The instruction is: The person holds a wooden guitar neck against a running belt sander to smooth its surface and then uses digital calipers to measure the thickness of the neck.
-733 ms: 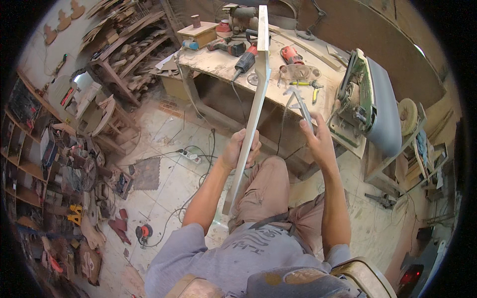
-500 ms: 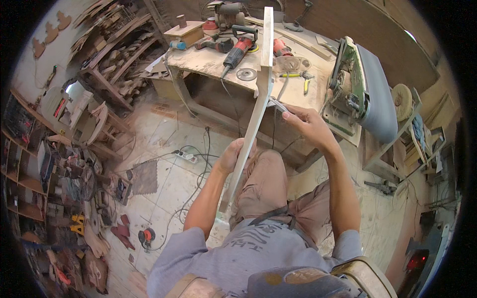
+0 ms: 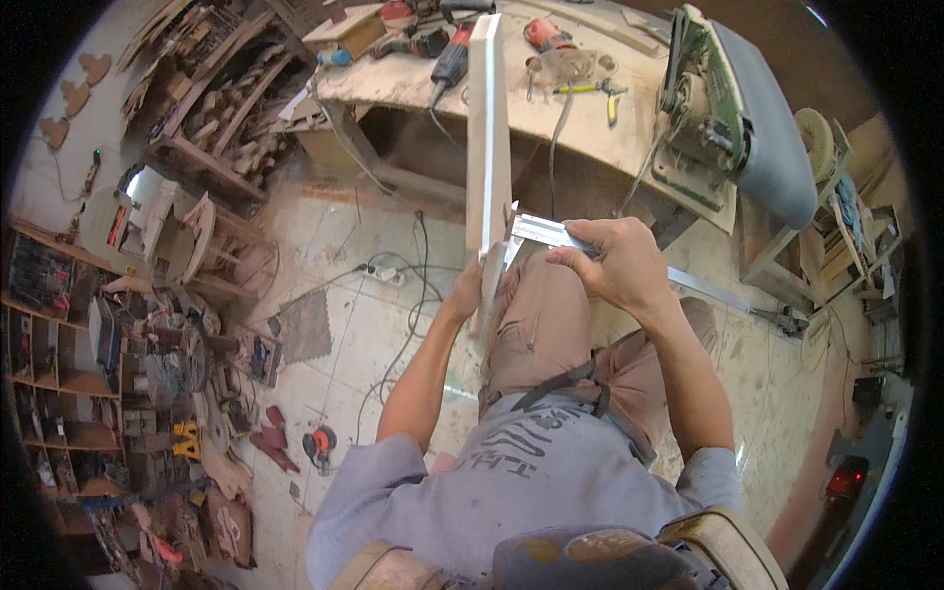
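Observation:
A long pale board (image 3: 485,128) with a bright strip along its edge stands tilted upright in front of me. My left hand (image 3: 468,287) is closed on its lower part, the fingers partly hidden behind it. In my right hand (image 3: 617,258) is a silver vernier caliper (image 3: 541,231), gripped between thumb and fingers. The caliper's jaws point toward the board and sit close beside its right side, near my left hand. Whether they touch the wood I cannot tell.
The workbench (image 3: 413,87) ahead carries an angle grinder (image 3: 454,61), yellow-handled pliers (image 3: 612,106) and a belt sander (image 3: 728,128). Cables and a power strip (image 3: 385,274) lie on the tiled floor, near an orange-and-black sander (image 3: 320,444). Cluttered shelves (image 3: 74,374) line the left.
The board has swung more upright and shifted left. My right hand has turned and drawn the caliper lower, nearer my left hand. The view has moved, with the bench now higher in it.

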Demonstrator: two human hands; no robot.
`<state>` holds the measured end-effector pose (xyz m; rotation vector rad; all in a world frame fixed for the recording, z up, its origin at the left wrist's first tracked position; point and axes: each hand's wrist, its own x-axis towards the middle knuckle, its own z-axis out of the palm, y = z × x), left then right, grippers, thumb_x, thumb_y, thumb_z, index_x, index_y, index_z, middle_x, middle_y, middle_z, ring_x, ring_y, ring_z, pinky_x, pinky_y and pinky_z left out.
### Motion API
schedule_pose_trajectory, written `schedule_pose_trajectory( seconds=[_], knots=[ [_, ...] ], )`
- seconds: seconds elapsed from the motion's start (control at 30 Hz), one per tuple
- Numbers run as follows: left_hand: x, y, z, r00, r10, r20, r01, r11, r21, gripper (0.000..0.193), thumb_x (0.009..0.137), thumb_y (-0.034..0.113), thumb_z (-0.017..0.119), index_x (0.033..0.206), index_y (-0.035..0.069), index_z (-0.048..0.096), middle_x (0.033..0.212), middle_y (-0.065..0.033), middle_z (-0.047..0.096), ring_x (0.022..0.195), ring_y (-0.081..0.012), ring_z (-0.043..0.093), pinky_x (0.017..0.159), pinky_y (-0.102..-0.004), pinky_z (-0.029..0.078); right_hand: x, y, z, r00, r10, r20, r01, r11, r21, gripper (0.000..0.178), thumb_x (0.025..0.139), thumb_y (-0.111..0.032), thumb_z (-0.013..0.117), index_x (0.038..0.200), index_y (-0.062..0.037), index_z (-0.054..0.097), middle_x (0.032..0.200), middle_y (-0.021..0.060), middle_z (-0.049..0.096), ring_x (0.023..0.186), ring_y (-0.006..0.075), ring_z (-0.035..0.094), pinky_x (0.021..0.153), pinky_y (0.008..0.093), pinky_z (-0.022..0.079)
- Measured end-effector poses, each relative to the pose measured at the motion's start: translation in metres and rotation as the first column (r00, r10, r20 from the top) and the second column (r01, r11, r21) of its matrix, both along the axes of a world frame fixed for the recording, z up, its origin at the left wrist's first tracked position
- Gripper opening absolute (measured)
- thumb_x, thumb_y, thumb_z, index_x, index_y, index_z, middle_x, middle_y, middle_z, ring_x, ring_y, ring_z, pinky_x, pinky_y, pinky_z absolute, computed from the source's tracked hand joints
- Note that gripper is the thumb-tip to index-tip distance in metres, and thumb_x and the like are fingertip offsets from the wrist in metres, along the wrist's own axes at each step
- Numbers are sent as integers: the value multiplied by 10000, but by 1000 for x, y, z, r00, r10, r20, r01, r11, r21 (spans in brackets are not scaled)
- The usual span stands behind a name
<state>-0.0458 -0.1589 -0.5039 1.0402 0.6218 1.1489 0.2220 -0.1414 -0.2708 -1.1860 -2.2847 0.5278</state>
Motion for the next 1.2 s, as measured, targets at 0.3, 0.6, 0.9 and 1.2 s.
schedule_pose_trajectory(
  seconds=[0.3,0.6,0.9,1.2],
  knots=[
    [11,-19,-40,957,282,-59,-287,916,-279,454,1061,504,540,1083,61,640,929,-33,614,828,-138,593,745,-281,487,-2,-25,-48,993,121,13,-121,973,195,360,831,-403,847,1012,-101,775,785,98,721,651,318,695,548,400,501],
    [8,-19,-38,959,279,-53,-281,905,-320,464,1047,497,562,1149,54,653,1010,-47,641,915,-149,611,804,-298,501,3,-19,-52,991,132,-1,-130,982,134,379,846,-471,809,997,-125,774,873,76,755,685,306,720,586,403,554],
    [-7,-5,46,1000,-30,9,30,996,-85,487,1033,491,584,1216,47,666,1092,-61,668,1002,-159,628,864,-316,515,13,-19,-64,992,129,0,-129,989,68,378,833,-476,815,962,-121,801,782,108,741,686,318,715,592,413,538],
    [15,16,179,537,-374,-756,302,922,-242,386,888,386,848,1045,62,708,868,6,686,831,-90,617,717,-296,481,17,-19,-62,981,192,26,-193,981,26,392,849,-479,799,1009,-121,797,808,109,750,700,330,715,614,423,546]
  ],
)
